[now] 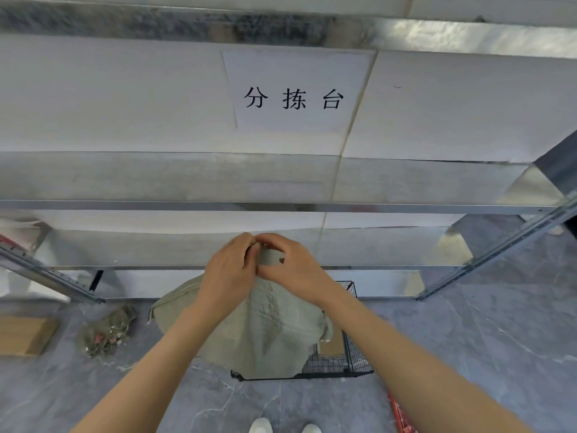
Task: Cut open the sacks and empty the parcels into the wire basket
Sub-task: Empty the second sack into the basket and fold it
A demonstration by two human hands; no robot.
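A grey-green woven sack [268,332] hangs in the air over a black wire basket [352,357] on the floor. My left hand [229,270] and my right hand [292,270] both pinch the sack's gathered top, close together, in front of a metal shelf. The sack's lower end drapes into and over the basket and hides most of it. A brown cardboard parcel [332,345] shows inside the basket at the right. No cutting tool is visible.
A metal shelving unit [281,207] with a white paper sign stands right behind. A crumpled sack [107,332] and a flat cardboard piece [25,335] lie on the grey floor at left. A red object [401,414] lies at lower right. My shoes show at the bottom edge.
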